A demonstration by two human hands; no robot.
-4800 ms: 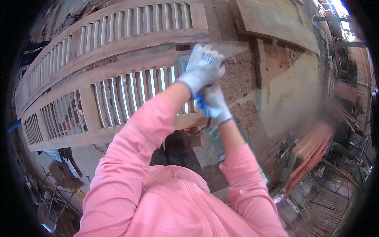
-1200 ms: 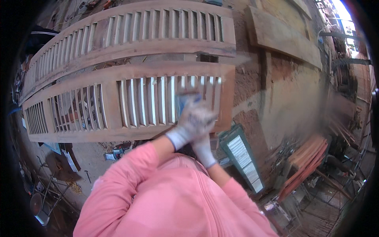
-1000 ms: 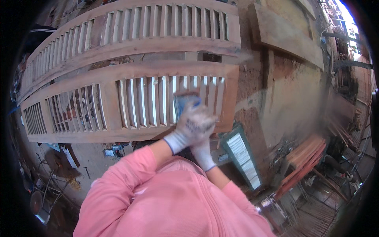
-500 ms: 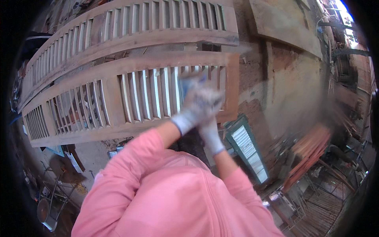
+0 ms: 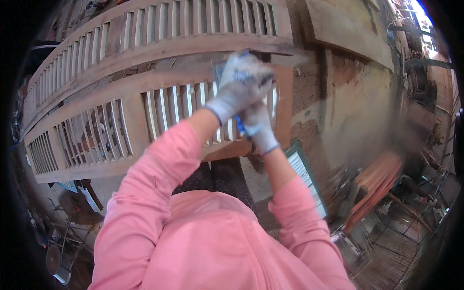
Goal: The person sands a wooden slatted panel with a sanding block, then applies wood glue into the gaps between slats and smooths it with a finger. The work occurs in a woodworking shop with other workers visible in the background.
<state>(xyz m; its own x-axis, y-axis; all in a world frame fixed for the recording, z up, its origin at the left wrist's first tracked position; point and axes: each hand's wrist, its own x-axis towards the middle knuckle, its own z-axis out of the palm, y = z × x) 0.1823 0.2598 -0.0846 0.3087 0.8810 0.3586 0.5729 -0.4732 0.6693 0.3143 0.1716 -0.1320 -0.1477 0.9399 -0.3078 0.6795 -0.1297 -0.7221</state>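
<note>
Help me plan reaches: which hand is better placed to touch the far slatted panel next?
Probably the left hand: it is nearer the far slatted panel, while the right hand sits farther back.

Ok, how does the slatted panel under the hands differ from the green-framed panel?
The slatted panel has a brown frame, the green-framed panel a green one.
The slatted panel runs across the view; the green-framed panel slants steeply.
The left hand and right hand partly cover the slatted panel, the right sleeve the green-framed panel.
Both are slatted.
</note>
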